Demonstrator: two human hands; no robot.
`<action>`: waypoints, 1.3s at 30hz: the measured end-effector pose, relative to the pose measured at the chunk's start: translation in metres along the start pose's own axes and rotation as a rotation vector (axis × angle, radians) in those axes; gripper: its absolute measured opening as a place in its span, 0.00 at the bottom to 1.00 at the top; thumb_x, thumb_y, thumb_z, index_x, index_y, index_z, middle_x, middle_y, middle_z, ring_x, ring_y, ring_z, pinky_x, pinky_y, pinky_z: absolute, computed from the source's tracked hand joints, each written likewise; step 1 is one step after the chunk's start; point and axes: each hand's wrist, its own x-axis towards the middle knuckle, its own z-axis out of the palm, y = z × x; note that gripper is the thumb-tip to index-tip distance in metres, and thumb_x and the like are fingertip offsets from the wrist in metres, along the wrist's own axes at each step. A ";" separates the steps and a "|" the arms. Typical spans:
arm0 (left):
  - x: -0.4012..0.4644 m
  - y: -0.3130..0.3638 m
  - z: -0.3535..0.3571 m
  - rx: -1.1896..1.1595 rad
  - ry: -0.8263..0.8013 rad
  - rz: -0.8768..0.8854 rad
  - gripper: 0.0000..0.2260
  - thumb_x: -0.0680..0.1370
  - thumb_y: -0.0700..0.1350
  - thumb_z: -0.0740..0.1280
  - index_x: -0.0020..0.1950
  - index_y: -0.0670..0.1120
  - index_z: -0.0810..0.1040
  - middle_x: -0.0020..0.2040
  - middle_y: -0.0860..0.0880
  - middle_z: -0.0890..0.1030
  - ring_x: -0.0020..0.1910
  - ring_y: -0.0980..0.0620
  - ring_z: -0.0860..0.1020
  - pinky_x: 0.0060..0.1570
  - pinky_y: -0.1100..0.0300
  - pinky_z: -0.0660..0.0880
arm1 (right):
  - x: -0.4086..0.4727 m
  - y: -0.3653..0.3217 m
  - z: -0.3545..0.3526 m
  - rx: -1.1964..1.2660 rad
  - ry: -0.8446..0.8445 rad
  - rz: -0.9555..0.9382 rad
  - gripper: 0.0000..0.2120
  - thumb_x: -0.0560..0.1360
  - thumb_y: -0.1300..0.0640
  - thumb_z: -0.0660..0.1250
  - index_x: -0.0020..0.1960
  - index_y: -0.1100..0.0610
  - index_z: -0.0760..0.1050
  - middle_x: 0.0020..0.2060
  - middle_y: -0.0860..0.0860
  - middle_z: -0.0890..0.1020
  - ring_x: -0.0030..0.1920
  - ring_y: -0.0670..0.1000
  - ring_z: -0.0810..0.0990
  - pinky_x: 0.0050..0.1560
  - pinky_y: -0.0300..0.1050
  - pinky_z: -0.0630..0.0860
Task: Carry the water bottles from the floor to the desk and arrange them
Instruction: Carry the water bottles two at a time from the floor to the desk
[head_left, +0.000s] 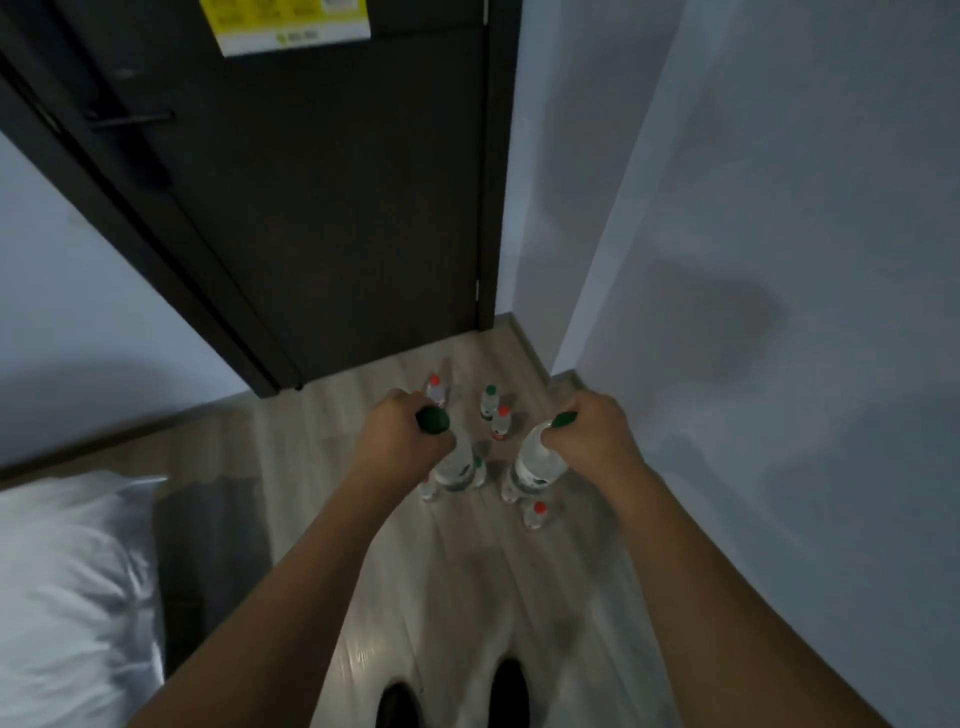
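My left hand (400, 434) grips the neck of a clear water bottle with a green cap (452, 465), which hangs above the floor. My right hand (589, 434) grips the neck of a second green-capped bottle (537, 465), also lifted. Below and beyond them several small bottles stand on the wooden floor: a red-capped one (435, 389), a green-capped one (489, 401), a red-capped one (501, 423) and a red-capped one (536, 515) nearest me. Others are partly hidden behind the held bottles. No desk is in view.
A dark closed door (322, 208) stands ahead. A pale wall corner (727, 312) juts out on the right. A bed with white bedding (67, 582) lies at the left. My dark shoes (509, 691) are on the wooden floor (457, 587).
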 end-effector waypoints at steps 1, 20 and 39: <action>-0.002 0.011 -0.006 0.010 0.021 0.023 0.07 0.69 0.45 0.74 0.45 0.46 0.80 0.44 0.49 0.75 0.36 0.59 0.72 0.29 0.70 0.64 | -0.007 -0.002 -0.011 0.007 0.013 -0.024 0.06 0.69 0.62 0.72 0.42 0.61 0.76 0.38 0.55 0.78 0.39 0.53 0.79 0.40 0.45 0.76; -0.023 0.102 -0.002 0.091 0.041 0.202 0.08 0.69 0.44 0.75 0.46 0.44 0.84 0.38 0.57 0.74 0.35 0.63 0.72 0.31 0.72 0.64 | -0.066 0.048 -0.094 0.018 0.158 -0.048 0.08 0.67 0.63 0.73 0.43 0.65 0.80 0.42 0.60 0.81 0.38 0.52 0.80 0.33 0.40 0.75; -0.002 0.218 0.060 0.013 -0.321 0.677 0.06 0.67 0.41 0.73 0.37 0.39 0.80 0.36 0.41 0.78 0.35 0.47 0.77 0.34 0.55 0.73 | -0.152 0.101 -0.136 0.130 0.545 0.408 0.08 0.68 0.61 0.68 0.47 0.57 0.78 0.50 0.55 0.76 0.45 0.54 0.78 0.40 0.44 0.74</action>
